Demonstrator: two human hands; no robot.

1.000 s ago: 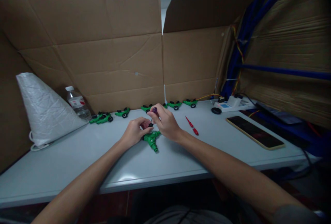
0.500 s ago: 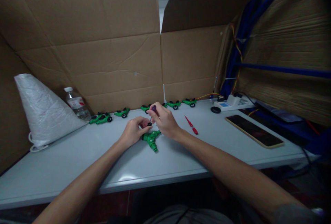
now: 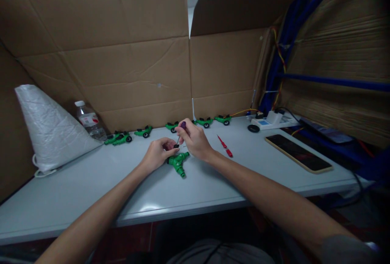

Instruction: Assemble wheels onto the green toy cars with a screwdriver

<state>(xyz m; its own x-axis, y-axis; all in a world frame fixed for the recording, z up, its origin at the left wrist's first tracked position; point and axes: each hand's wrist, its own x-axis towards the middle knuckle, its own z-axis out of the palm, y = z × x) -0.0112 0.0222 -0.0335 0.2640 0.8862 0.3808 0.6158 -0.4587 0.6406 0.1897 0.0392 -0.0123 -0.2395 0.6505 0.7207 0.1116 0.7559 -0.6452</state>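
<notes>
My right hand (image 3: 195, 139) is closed around the dark purple handle of a screwdriver (image 3: 183, 125), its thin shaft slanting down to the left. Under the tip is a small black part (image 3: 176, 146), pinched between the fingers of my left hand (image 3: 157, 154); its exact kind is too small to tell. Just in front of both hands a green Y-shaped plastic piece (image 3: 178, 164) lies on the white table (image 3: 207, 191). A red screwdriver (image 3: 224, 146) rests to the right of my right hand.
Several green toy vehicles with black wheels (image 3: 143, 131) line the back by the cardboard wall (image 3: 137, 73). At left stand a wrapped white cone (image 3: 55, 134) and a water bottle (image 3: 90, 121). On the right are a phone (image 3: 298, 153), a power strip (image 3: 276, 122) and a black ring (image 3: 253, 128).
My right hand and the screwdriver have shifted slightly, and the shaft leans a little more to the right. The left hand keeps its hold on the black part. The view has tilted slightly.
</notes>
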